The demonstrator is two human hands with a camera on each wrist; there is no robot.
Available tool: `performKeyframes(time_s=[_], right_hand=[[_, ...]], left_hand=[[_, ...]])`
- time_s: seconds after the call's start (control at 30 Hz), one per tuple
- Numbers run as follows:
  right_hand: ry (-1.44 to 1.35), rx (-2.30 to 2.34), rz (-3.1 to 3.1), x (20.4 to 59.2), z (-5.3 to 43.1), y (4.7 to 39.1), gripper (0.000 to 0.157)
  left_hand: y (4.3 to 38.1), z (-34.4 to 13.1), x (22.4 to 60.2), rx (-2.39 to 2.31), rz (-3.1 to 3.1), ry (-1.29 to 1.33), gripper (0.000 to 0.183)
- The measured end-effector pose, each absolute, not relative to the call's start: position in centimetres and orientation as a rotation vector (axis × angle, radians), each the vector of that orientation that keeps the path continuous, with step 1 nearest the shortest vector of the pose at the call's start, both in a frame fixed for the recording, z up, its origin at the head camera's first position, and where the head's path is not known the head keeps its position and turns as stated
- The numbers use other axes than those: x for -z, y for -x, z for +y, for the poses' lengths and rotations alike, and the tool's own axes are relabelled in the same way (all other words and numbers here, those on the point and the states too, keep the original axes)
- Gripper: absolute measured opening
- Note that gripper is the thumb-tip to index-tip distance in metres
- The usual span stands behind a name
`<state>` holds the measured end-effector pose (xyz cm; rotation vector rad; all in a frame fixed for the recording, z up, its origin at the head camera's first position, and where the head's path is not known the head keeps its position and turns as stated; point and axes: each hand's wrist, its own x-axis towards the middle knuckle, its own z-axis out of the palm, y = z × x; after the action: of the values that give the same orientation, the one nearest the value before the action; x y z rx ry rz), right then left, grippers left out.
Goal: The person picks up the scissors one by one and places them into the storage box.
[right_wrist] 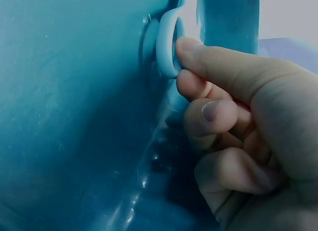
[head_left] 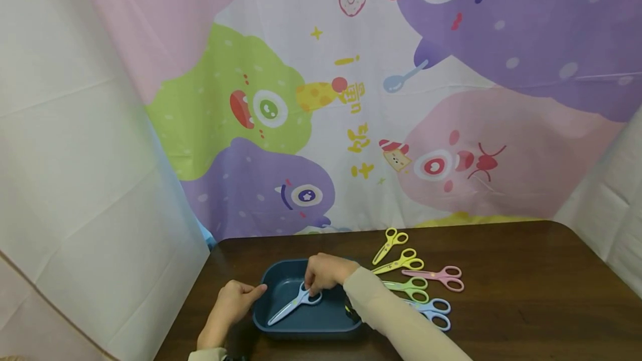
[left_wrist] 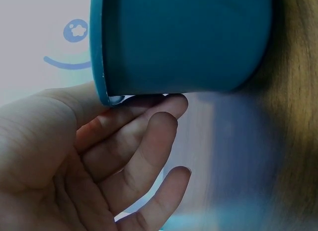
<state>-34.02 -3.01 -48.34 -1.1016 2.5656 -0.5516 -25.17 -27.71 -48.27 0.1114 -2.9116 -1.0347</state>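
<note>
A dark blue rectangular tub (head_left: 306, 330) sits near the table's front. Inside it a pair of light blue scissors (head_left: 288, 309) lies slantwise, blades toward the front left corner. My right hand (head_left: 328, 272) reaches over the tub and pinches one handle loop (right_wrist: 164, 49) between thumb and index finger; the other fingers curl below, as the right wrist view shows. At the tub's left side, my left hand (head_left: 233, 301) holds the rim with the thumb over it and fingers against the outer wall (left_wrist: 184, 42). The ring and little fingers hang apart from the wall.
Right of the tub, on the brown table (head_left: 526, 288), lie two yellow scissors (head_left: 386, 247) (head_left: 398, 263), pink scissors (head_left: 435, 276), green scissors (head_left: 412, 288) and another blue pair (head_left: 431, 311), partly behind my right sleeve (head_left: 386, 311). A patterned cloth (head_left: 371, 194) hangs behind the table.
</note>
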Motion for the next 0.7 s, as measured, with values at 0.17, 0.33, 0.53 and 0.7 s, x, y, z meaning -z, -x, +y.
performKeyframes(time_s=[0.17, 0.33, 0.53, 0.7], right_hand=[[1.123, 0.55, 2.564, 48.4, -3.15, 33.9, 0.004], [1.118, 0.568, 2.557, 48.68, -3.1, 34.01, 0.004], [1.116, 0.567, 2.554, 48.66, -3.01, 33.88, 0.006], [1.096, 0.555, 2.559, 48.87, -3.09, 33.82, 0.005]], left_hand=[[25.15, -27.73, 48.27, 1.05, -2.91, -0.119, 0.038], [25.2, -27.69, 48.22, 1.053, -2.918, -0.12, 0.038], [25.22, -27.68, 48.2, 1.037, -2.93, -0.132, 0.037], [25.18, -27.63, 48.17, 1.018, -2.927, -0.127, 0.037]])
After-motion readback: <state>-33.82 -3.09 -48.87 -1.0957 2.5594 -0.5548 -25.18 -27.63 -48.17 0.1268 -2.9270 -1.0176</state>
